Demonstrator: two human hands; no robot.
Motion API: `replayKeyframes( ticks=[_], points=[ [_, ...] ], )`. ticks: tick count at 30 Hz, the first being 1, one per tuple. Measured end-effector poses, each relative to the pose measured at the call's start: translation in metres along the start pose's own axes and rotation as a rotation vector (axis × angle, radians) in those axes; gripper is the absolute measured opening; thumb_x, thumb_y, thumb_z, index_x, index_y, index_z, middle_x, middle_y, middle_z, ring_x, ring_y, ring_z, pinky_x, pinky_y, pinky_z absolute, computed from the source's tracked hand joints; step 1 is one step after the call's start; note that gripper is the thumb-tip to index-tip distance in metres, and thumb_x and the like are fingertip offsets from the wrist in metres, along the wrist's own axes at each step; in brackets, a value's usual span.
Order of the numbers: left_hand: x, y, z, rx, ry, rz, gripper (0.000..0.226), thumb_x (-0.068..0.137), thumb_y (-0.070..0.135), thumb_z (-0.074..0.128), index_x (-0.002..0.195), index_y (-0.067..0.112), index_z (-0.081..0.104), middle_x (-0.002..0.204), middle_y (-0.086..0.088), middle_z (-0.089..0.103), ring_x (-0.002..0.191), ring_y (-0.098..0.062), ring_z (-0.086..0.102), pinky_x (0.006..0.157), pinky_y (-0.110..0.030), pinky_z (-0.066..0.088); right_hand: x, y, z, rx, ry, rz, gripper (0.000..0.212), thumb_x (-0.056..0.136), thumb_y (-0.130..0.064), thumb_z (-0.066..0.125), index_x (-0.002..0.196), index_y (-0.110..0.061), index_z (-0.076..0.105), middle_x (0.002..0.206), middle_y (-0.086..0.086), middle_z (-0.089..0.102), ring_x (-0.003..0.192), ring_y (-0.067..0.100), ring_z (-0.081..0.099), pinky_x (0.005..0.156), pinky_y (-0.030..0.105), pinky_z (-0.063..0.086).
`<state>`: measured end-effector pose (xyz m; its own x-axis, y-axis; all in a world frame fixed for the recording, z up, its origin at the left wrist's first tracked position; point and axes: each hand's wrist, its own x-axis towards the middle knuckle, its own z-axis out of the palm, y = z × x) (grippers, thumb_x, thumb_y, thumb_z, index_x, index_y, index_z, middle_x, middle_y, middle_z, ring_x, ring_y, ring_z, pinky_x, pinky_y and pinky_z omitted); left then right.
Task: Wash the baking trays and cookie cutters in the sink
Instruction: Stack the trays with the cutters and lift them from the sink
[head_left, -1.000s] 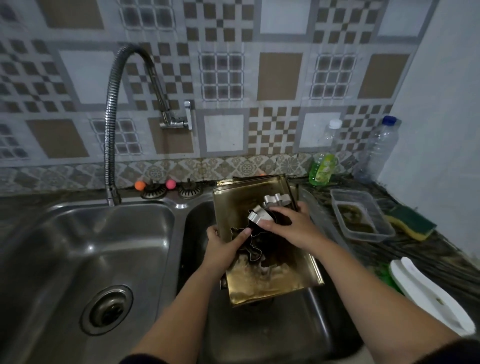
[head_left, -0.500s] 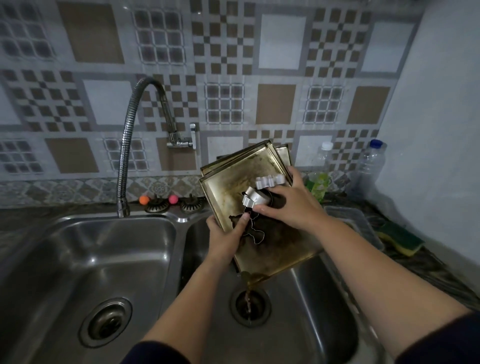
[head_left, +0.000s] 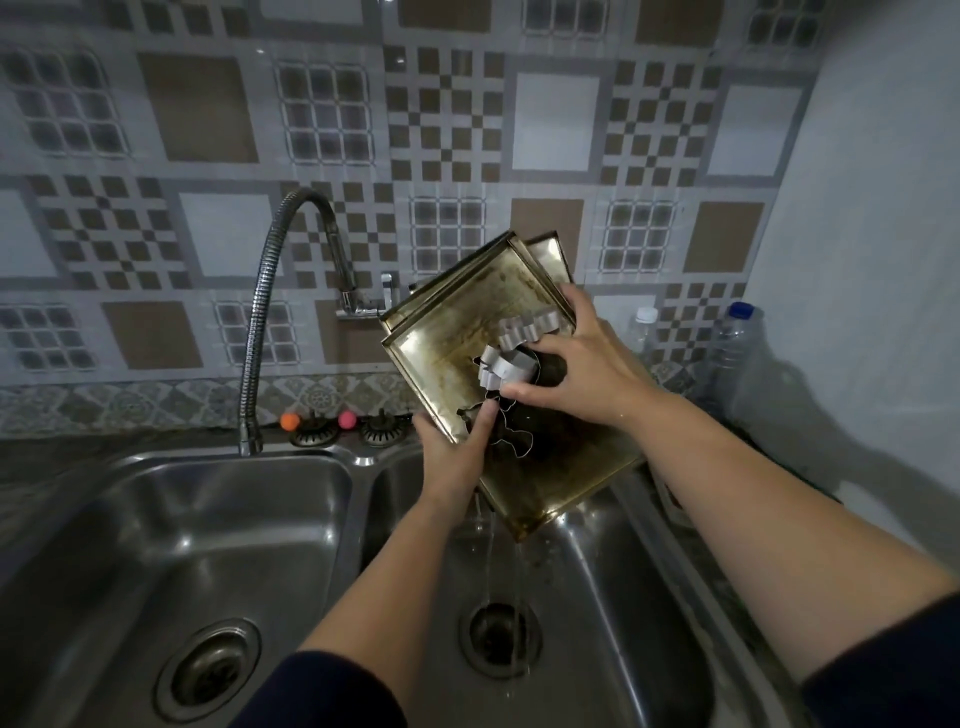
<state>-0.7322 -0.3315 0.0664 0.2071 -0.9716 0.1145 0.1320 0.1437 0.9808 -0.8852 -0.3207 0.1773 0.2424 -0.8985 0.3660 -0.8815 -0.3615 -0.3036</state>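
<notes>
The left hand (head_left: 457, 457) grips the tipped baking trays (head_left: 467, 332) at 1 o'clock over the sink (head_left: 613, 597), the right hand (head_left: 582, 364) pins the cookie cutters (head_left: 511, 364) on top — dirty water pours out — next comes scrubbing, I think.

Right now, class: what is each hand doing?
Left hand: grips the baking trays, thumb on top.
Right hand: holds cookie cutters against the trays.
</notes>
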Motion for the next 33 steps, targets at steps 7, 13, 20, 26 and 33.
replayKeyframes(
  ticks=[7,13,20,26,33],
  points=[
    [0.015,0.026,-0.001,0.094,-0.008,0.162,0.085,0.082,0.032,0.072,0.144,0.015,0.017,0.124,0.008,0.042,0.119,-0.010,0.043,0.099,-0.024,0.035,0.004,0.007,-0.002,-0.004,0.166,-0.066,0.063,0.071,-0.070,0.064,0.125,-0.038,0.059,0.156,-0.011,-0.011,0.145,0.022,0.010,0.112,0.036,0.027],
    [0.025,0.035,-0.006,0.127,-0.007,0.253,0.084,0.076,0.036,0.076,0.139,0.019,0.022,0.128,0.005,0.051,0.123,-0.012,0.050,0.105,-0.030,0.040,0.003,0.011,0.003,0.049,0.293,-0.107,0.060,0.071,-0.065,0.067,0.125,-0.042,0.058,0.157,-0.002,-0.005,0.145,0.023,0.013,0.112,0.028,0.018],
    [0.029,0.040,-0.010,0.165,-0.020,0.298,0.101,0.063,0.064,0.074,0.144,0.034,0.022,0.142,0.003,0.047,0.131,-0.014,0.046,0.110,-0.044,0.039,0.005,0.011,0.008,0.106,0.337,-0.114,0.059,0.072,-0.062,0.068,0.126,-0.040,0.058,0.157,0.002,0.000,0.144,0.020,0.016,0.115,0.028,0.017],
    [0.035,0.040,-0.014,0.186,-0.045,0.348,0.088,0.066,0.063,0.075,0.138,0.044,0.028,0.136,0.009,0.054,0.125,-0.009,0.052,0.107,-0.043,0.042,0.009,0.015,0.019,0.122,0.366,-0.094,0.062,0.072,-0.069,0.061,0.123,-0.032,0.063,0.156,0.002,-0.002,0.144,0.024,0.018,0.117,0.039,0.026],
    [0.041,0.041,-0.016,0.206,-0.060,0.403,0.089,0.072,0.052,0.075,0.144,0.040,0.024,0.132,0.012,0.055,0.123,-0.005,0.053,0.107,-0.039,0.043,0.013,0.016,0.020,0.104,0.397,-0.089,0.061,0.073,-0.066,0.063,0.119,-0.027,0.066,0.155,0.010,0.010,0.142,0.028,0.024,0.110,0.031,0.025]
  ],
)
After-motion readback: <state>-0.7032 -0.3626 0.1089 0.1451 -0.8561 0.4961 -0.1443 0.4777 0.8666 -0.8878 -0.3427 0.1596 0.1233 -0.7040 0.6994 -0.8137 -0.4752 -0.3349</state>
